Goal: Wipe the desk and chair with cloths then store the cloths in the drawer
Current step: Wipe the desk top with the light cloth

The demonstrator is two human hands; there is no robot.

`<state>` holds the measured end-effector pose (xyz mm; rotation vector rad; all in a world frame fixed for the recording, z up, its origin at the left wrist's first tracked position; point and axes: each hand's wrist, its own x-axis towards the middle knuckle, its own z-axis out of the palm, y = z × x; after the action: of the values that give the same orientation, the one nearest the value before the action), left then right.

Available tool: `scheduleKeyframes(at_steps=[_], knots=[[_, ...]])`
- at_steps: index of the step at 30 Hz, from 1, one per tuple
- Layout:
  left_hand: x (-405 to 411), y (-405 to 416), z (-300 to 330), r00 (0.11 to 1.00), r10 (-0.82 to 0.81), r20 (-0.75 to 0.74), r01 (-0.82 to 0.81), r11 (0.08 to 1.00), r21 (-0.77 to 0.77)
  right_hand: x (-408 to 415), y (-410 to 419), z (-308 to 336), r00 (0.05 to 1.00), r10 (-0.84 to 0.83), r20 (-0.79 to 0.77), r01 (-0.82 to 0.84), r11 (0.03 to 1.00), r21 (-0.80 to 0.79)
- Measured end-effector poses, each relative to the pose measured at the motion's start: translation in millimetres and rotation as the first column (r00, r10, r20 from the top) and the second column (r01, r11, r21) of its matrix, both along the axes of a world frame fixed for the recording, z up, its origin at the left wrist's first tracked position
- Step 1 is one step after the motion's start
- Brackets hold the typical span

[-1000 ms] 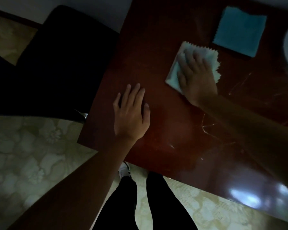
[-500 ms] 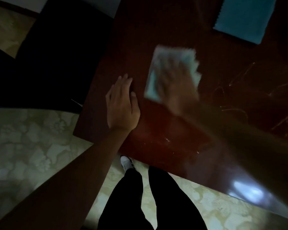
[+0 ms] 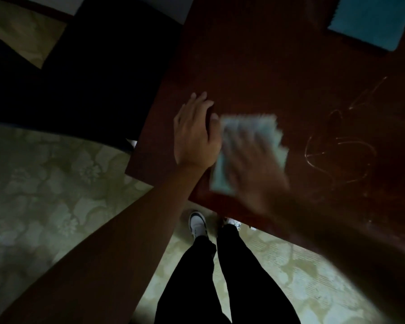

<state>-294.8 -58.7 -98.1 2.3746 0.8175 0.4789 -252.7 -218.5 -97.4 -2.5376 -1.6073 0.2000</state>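
— Two hands on our list; how do we enter the left hand [image 3: 194,134]?
— Laid flat on the dark red desk [image 3: 278,73] near its left corner, fingers straight and close together, holding nothing; forearm runs down to the lower left.
— And the right hand [image 3: 250,160]?
— Blurred, palm down on the pale cloth [image 3: 222,174], fingers spread and pressing it to the desk just beside the left hand, near the front edge.
— Other items?
— We log one blue cloth [image 3: 369,22] at the far right of the desk, well apart, and a black chair [image 3: 98,73] to the left of the desk
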Motion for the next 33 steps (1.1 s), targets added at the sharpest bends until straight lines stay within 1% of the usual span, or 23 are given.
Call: scheduleKeyframes(at_steps=[2,3,4,5,7,9,11,13,15,16,18,19,20,22,23,24,26,29,30,32,33], knots=[[-1.9,1.4,-1.1,1.0,-0.005,0.02,0.005,1.0,0.001,-59.2,-32.6,5.0,0.99,0.132,-0.045,-0.132,0.991,0.022],[-2.3,3.1,-1.6,1.0,-0.006,0.012,0.006,1.0,0.011,-63.6,-38.5,3.1,0.984,0.171,-0.054,-0.17,0.985,0.016],[-2.4,2.6,-1.9,1.0,-0.011,0.003,0.011,1.0,0.013,-51.0,-39.4,2.0,0.979,0.199,-0.051,-0.199,0.98,-0.002],[-2.5,2.6,-1.8,1.0,-0.02,-0.006,0.02,1.0,0.012,-29.6,-34.2,-0.3,0.985,0.17,-0.026,-0.171,0.985,-0.007],[-4.1,1.1,-1.4,0.999,-0.043,-0.031,0.043,0.999,0.012,27.0,-16.3,0.1,1.0,-0.027,0.012,0.027,1.0,-0.002],[-3.6,0.6,-1.8,0.998,-0.05,-0.048,0.051,0.998,0.032,79.6,-4.9,5.5,0.977,-0.212,0.031,0.212,0.977,-0.005],[-3.3,0.7,-2.2,0.997,-0.048,-0.059,0.052,0.997,0.058,75.9,-3.0,6.3,0.967,-0.253,0.037,0.253,0.967,0.002],[-4.0,-0.6,-3.5,0.995,-0.062,-0.071,0.068,0.995,0.074,24.6,-16.5,4.6,0.978,-0.201,0.057,0.2,0.98,0.01],[-3.7,0.0,-4.5,0.994,-0.071,-0.082,0.078,0.993,0.088,-35.6,-41.8,4.2,0.996,-0.087,0.028,0.087,0.996,-0.006],[-3.7,0.9,-4.3,0.994,-0.067,-0.08,0.075,0.993,0.094,-51.0,-51.7,4.5,0.999,-0.036,0.017,0.036,0.999,-0.014],[-5.2,0.7,-3.6,0.995,-0.064,-0.077,0.071,0.994,0.083,-41.8,-59.3,4.5,1.0,0.025,-0.007,-0.026,0.999,-0.044],[-5.1,0.1,-3.0,0.995,-0.068,-0.07,0.072,0.995,0.066,-22.4,-57.1,3.8,1.0,0.0,0.01,0.0,0.999,-0.047],[-5.2,-0.1,-2.4,0.996,-0.069,-0.063,0.073,0.996,0.053,1.0,-51.7,3.6,0.997,-0.071,0.027,0.072,0.996,-0.042],[-4.2,-0.4,-1.4,0.996,-0.066,-0.053,0.069,0.996,0.054,53.7,-39.2,7.3,0.96,-0.277,0.04,0.279,0.958,-0.06],[-3.3,-0.3,-1.3,0.997,-0.066,-0.05,0.069,0.996,0.061,71.4,-34.8,9.1,0.94,-0.339,0.044,0.342,0.936,-0.079],[-3.5,-0.6,-0.8,0.996,-0.069,-0.05,0.072,0.995,0.069,76.6,-32.5,9.9,0.933,-0.358,0.039,0.36,0.927,-0.099],[-3.3,-2.2,0.3,0.995,-0.08,-0.053,0.084,0.993,0.086,52.6,-31.9,8.4,0.947,-0.314,0.071,0.32,0.943,-0.09],[-3.7,-2.1,0.9,0.994,-0.086,-0.073,0.094,0.988,0.118,-23.7,-51.1,4.2,0.986,-0.15,0.073,0.154,0.987,-0.054],[-3.7,-1.9,1.3,0.993,-0.085,-0.081,0.095,0.988,0.126,-35.9,-58.6,3.8,0.993,-0.099,0.058,0.102,0.993,-0.065],[-4.0,-2.0,1.6,0.993,-0.086,-0.084,0.096,0.987,0.125,-16.9,-65.9,3.6,0.999,0.014,0.045,-0.011,0.997,-0.073],[-3.7,-1.9,1.5,0.993,-0.087,-0.083,0.097,0.988,0.119,4.5,-64.8,2.0,0.998,-0.002,0.063,0.006,0.998,-0.057]])
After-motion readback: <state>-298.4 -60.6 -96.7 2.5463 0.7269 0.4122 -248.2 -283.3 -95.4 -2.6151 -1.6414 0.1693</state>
